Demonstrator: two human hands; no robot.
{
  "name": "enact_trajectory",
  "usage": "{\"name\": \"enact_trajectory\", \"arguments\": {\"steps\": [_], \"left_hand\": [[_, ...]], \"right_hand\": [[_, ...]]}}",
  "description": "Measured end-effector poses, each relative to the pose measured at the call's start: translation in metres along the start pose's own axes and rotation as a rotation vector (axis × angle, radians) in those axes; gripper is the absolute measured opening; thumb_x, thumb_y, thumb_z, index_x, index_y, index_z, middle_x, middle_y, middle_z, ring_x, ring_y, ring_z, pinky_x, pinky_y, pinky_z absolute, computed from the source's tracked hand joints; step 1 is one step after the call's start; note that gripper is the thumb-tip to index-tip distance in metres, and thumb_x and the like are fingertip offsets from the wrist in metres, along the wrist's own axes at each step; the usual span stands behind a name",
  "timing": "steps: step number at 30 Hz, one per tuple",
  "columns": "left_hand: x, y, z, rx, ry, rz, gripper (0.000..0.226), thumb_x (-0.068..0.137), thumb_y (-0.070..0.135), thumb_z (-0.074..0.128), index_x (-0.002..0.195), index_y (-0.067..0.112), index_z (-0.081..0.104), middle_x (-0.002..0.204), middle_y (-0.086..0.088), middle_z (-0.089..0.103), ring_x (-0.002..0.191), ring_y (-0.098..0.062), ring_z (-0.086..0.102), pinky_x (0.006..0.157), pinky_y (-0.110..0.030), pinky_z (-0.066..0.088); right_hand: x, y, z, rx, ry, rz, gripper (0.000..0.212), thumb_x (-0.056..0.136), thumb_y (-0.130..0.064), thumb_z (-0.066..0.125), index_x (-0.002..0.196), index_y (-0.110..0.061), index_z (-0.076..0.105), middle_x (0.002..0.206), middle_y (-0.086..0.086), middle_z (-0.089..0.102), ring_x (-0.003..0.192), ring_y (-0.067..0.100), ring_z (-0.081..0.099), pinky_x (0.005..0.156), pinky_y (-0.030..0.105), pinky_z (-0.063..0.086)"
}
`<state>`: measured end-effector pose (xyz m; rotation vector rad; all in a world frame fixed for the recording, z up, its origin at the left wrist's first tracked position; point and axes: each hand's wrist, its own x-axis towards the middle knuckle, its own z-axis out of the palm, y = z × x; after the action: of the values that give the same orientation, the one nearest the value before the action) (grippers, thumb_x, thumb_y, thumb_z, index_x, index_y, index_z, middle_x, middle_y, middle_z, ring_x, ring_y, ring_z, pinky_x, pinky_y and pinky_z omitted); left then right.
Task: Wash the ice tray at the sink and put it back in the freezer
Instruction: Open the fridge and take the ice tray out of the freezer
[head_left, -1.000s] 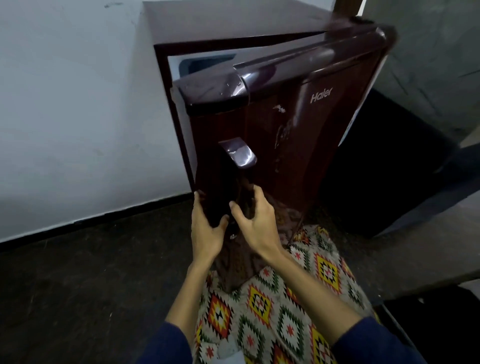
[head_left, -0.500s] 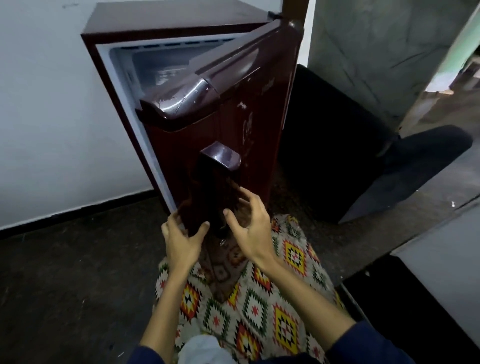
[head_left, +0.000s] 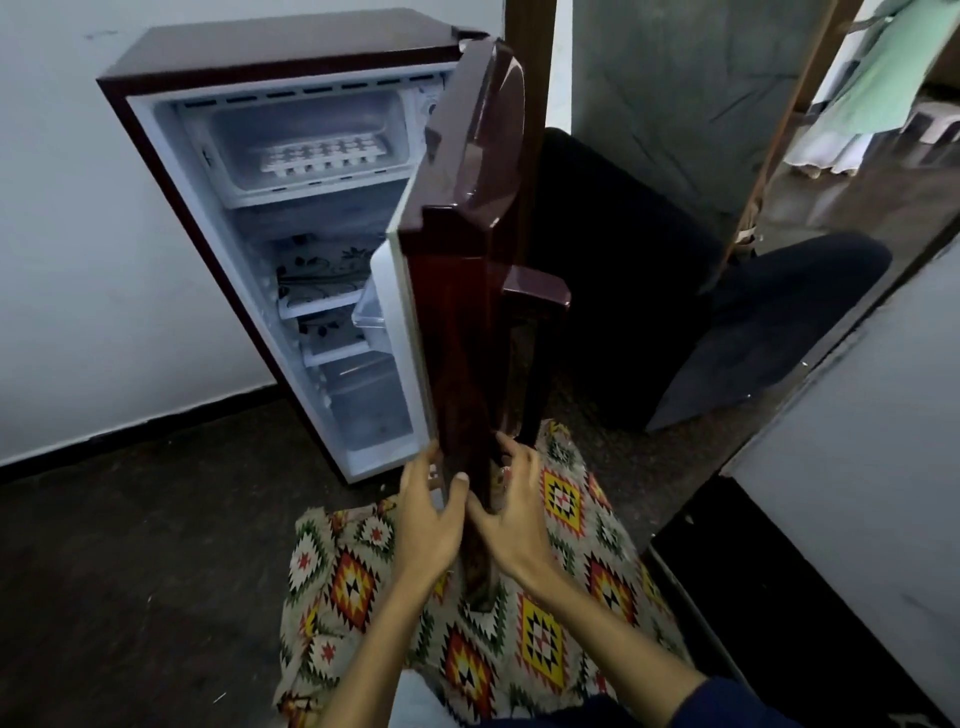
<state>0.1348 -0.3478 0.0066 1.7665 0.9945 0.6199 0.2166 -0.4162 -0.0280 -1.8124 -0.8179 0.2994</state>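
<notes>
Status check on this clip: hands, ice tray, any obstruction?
Left hand and right hand open, on fridge door edge. Ice tray in freezer compartment, untouched. Path to it clear.

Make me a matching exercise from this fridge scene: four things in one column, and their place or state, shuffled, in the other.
Things:
1. ice tray
2. fridge door
3. patterned cloth
4. left hand

Places or states:
A. swung wide open
B. on the floor under the door
C. in the top freezer compartment
D. at the door's inner edge

Pairs: 1-C, 2-A, 3-B, 4-D
</notes>
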Motion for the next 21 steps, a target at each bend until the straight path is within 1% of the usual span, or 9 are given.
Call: {"name": "enact_trajectory", "arguments": {"steps": [3, 4, 5, 6, 8, 11, 15, 18, 21], "left_hand": [[-0.011, 0.001, 0.013, 0.01, -0.105, 0.009, 0.045, 0.095, 0.022, 0.053, 0.139, 0.019, 0.042, 0.138, 0.0, 0.048, 0.121, -0.016, 0.051, 0.102, -0.043, 0.046], [-0.014, 0.001, 0.016, 0.023, -0.133, 0.013, 0.046, 0.095, 0.022, 0.053, 0.139, 0.02, 0.041, 0.138, 0.001, 0.048, 0.121, -0.014, 0.05, 0.103, -0.04, 0.045], [-0.018, 0.0, 0.019, 0.039, -0.157, 0.014, 0.046, 0.095, 0.023, 0.054, 0.139, 0.02, 0.041, 0.139, 0.0, 0.048, 0.121, -0.013, 0.05, 0.103, -0.037, 0.045], [-0.021, -0.001, 0.021, 0.055, -0.175, 0.012, 0.047, 0.095, 0.023, 0.054, 0.14, 0.019, 0.041, 0.139, -0.001, 0.049, 0.121, -0.013, 0.05, 0.102, -0.037, 0.045], [-0.026, -0.003, 0.024, 0.088, -0.197, 0.004, 0.049, 0.094, 0.023, 0.055, 0.14, 0.017, 0.041, 0.14, -0.004, 0.049, 0.124, -0.016, 0.05, 0.104, -0.042, 0.045], [-0.031, -0.004, 0.024, 0.112, -0.207, -0.016, 0.05, 0.094, 0.021, 0.055, 0.141, 0.017, 0.04, 0.142, -0.002, 0.046, 0.126, -0.017, 0.048, 0.105, -0.045, 0.042], [-0.036, -0.007, 0.025, 0.163, -0.223, -0.029, 0.051, 0.094, 0.02, 0.055, 0.142, 0.015, 0.038, 0.142, -0.004, 0.045, 0.129, -0.018, 0.044, 0.107, -0.044, 0.04], [-0.039, -0.011, 0.025, 0.197, -0.233, -0.042, 0.052, 0.094, 0.019, 0.054, 0.143, 0.013, 0.037, 0.144, -0.006, 0.043, 0.128, -0.022, 0.045, 0.106, -0.046, 0.04], [-0.041, -0.014, 0.025, 0.194, -0.244, -0.059, 0.053, 0.094, 0.019, 0.054, 0.144, 0.014, 0.036, 0.146, -0.006, 0.041, 0.128, -0.024, 0.046, 0.106, -0.047, 0.041]], "right_hand": [[0.002, 0.009, -0.015, 0.03, 0.074, 0.048, 0.073, 0.079, -0.042, 0.068, 0.138, -0.03, 0.026, 0.138, -0.008, 0.032, 0.12, -0.001, 0.036, 0.089, -0.003, 0.03], [0.003, 0.014, -0.022, 0.029, 0.1, 0.063, 0.076, 0.077, -0.041, 0.07, 0.137, -0.031, 0.025, 0.138, -0.007, 0.032, 0.121, 0.001, 0.036, 0.092, 0.001, 0.031], [0.004, 0.018, -0.029, 0.021, 0.127, 0.074, 0.078, 0.076, -0.039, 0.072, 0.137, -0.03, 0.025, 0.137, -0.006, 0.032, 0.121, 0.004, 0.037, 0.095, 0.008, 0.033], [0.005, 0.023, -0.038, 0.009, 0.152, 0.081, 0.079, 0.075, -0.038, 0.073, 0.137, -0.029, 0.025, 0.135, -0.007, 0.032, 0.121, 0.005, 0.037, 0.097, 0.015, 0.036], [0.009, 0.032, -0.053, -0.004, 0.197, 0.091, 0.078, 0.075, -0.033, 0.075, 0.136, -0.029, 0.026, 0.128, -0.013, 0.029, 0.119, 0.006, 0.038, 0.099, 0.023, 0.038], [0.016, 0.042, -0.075, -0.001, 0.256, 0.104, 0.077, 0.076, -0.025, 0.076, 0.136, -0.026, 0.028, 0.124, -0.013, 0.028, 0.117, 0.008, 0.038, 0.101, 0.029, 0.04], [0.026, 0.053, -0.104, -0.015, 0.318, 0.144, 0.076, 0.076, -0.022, 0.076, 0.136, -0.024, 0.029, 0.125, -0.008, 0.032, 0.118, 0.015, 0.043, 0.101, 0.035, 0.042], [0.035, 0.06, -0.126, 0.003, 0.36, 0.162, 0.074, 0.075, -0.017, 0.076, 0.135, -0.021, 0.033, 0.125, -0.005, 0.036, 0.118, 0.018, 0.046, 0.101, 0.039, 0.045], [0.046, 0.066, -0.146, -0.002, 0.388, 0.209, 0.074, 0.074, -0.012, 0.075, 0.136, -0.017, 0.035, 0.131, 0.005, 0.041, 0.119, 0.022, 0.048, 0.099, 0.039, 0.046]]}}
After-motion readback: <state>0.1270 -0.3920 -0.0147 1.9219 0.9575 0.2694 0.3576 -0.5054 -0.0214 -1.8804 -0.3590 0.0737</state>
